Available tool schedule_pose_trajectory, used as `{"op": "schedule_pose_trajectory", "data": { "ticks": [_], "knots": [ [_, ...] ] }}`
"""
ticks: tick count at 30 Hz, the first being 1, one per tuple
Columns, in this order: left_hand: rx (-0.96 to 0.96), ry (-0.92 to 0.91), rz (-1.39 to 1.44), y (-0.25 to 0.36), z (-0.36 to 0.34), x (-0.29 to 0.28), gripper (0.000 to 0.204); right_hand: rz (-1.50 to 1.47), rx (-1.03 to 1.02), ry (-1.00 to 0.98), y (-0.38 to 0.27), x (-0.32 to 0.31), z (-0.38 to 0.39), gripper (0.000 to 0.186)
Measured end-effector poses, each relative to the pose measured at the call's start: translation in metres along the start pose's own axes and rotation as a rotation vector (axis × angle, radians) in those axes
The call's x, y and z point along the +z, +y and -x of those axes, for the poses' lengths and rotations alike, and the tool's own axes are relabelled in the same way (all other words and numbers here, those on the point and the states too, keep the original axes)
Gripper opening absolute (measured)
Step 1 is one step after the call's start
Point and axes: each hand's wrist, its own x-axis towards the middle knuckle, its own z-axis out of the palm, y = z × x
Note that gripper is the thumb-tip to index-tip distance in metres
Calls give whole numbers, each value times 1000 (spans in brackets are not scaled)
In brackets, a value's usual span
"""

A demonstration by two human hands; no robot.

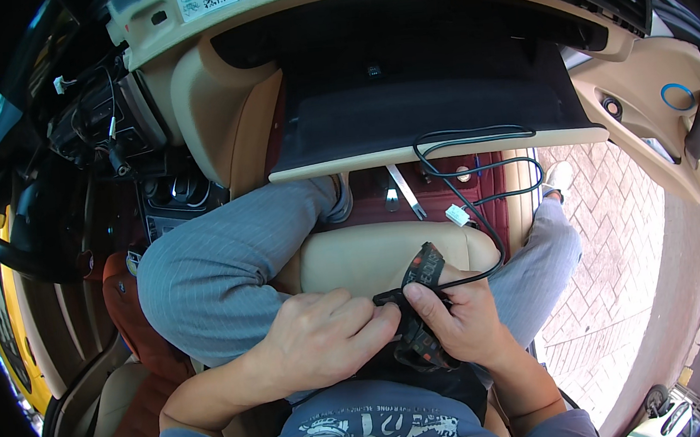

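Note:
Over my lap, my left hand (327,337) and my right hand (467,316) meet, both closed. Under my right thumb passes a thin black cable (496,266), gripped together with a dark printed strap (423,269) that loops above and below the fingers. My left thumb and fingertips pinch at a small black piece right beside it; my fingers hide most of what they hold. From my right hand the cable runs up in loose loops onto the lowered glove box lid (436,151). A white plug (457,214) hangs beside the cable, over the seat's front edge.
A metal strip-shaped tool (406,190) leans below the lid, over the dark red floor. At left, loose wires (117,156) stick out of the opened dashboard, near the gear lever (188,191). The car door (648,109) stands open at right, above brick paving (605,279).

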Motion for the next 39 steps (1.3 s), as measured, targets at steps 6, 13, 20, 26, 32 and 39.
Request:
{"op": "schedule_pose_trajectory", "data": {
  "ticks": [6,13,20,26,32,39],
  "knots": [
    [43,39,-2,-2,1,0,24,-92,52,11,-4,-4,-3,9],
    [43,72,-56,-2,2,1,26,-55,68,-11,-7,-5,-4,8],
    [56,83,-63,-2,2,3,25,-4,0,-15,-4,-4,-1,8],
    [74,84,-93,-3,2,2,23,62,-33,-11,0,-5,-2,10],
    [58,43,-49,-3,1,3,18,-1,-41,8,1,1,0,12],
    [15,-57,-8,-2,1,3,13,41,-34,-54,3,0,2,13]
  ]
}}
